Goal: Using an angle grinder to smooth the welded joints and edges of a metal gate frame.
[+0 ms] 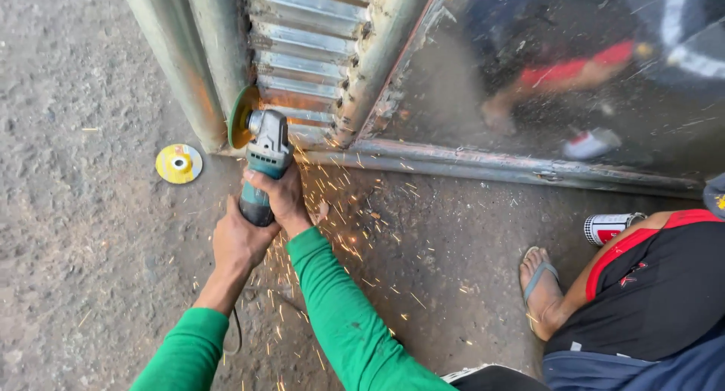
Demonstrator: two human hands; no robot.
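Note:
Both of my hands grip a teal angle grinder [266, 153]. My left hand [240, 240] wraps the rear of its body, and my right hand [283, 198] holds it nearer the head. Its spinning disc [242, 117] touches the lower corner of a metal gate frame [219, 66] beside louvred slats [306, 51]. Orange sparks [355, 217] scatter over the ground to the right. Green sleeves cover both of my arms.
A spare yellow grinding disc [179, 163] lies on the concrete left of the grinder. A red and white can [610, 226] rests by the gate's bottom rail [521, 168]. My foot in a sandal [542, 289] and my bent leg in black shorts fill the lower right.

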